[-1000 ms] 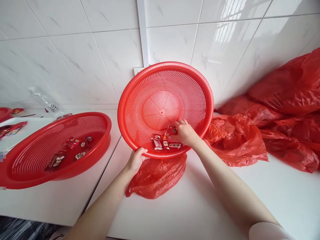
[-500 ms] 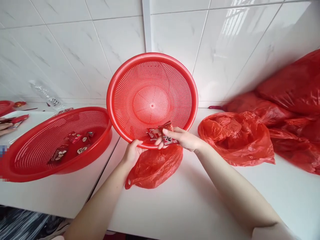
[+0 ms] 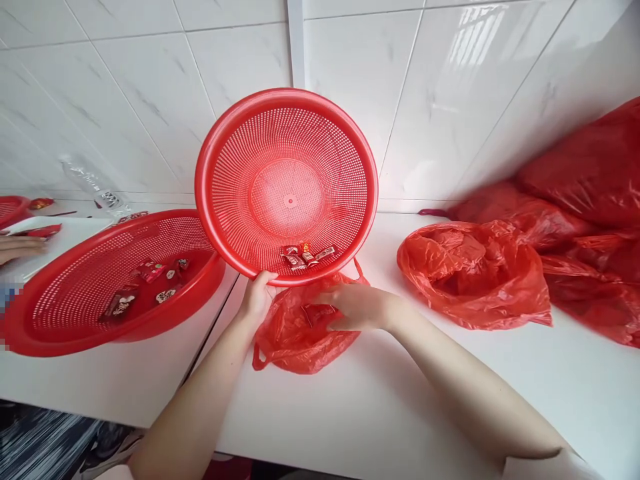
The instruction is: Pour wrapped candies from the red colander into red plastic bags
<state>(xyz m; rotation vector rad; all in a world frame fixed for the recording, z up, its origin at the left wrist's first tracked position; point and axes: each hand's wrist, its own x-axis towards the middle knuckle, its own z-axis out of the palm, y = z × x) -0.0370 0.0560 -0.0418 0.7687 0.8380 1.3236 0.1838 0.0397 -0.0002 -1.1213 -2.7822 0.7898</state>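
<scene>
My left hand [image 3: 258,297] grips the near rim of a round red plastic basket [image 3: 287,143], which is tilted up so that its inside faces me. Several small wrapped packets [image 3: 305,257] lie together at the basket's low edge. Just below that rim, my right hand [image 3: 356,307] hovers over the mouth of a red plastic bag [image 3: 300,347], its fingers spread. A reddish packet [image 3: 320,313] shows inside the bag beneath those fingers, and I see nothing gripped in the hand.
Left stands another red basket [image 3: 120,337] holding several packets. Beyond it, another person's hand [image 3: 20,247] is over a white tray [image 3: 75,230]. To the right sit an opened red bag [image 3: 475,280] and full red bags [image 3: 585,173] against the tiled wall [image 3: 345,60].
My right hand has left the basket, moved down to the bag and let go of the packets it held. The tilted basket has shifted slightly left and up.
</scene>
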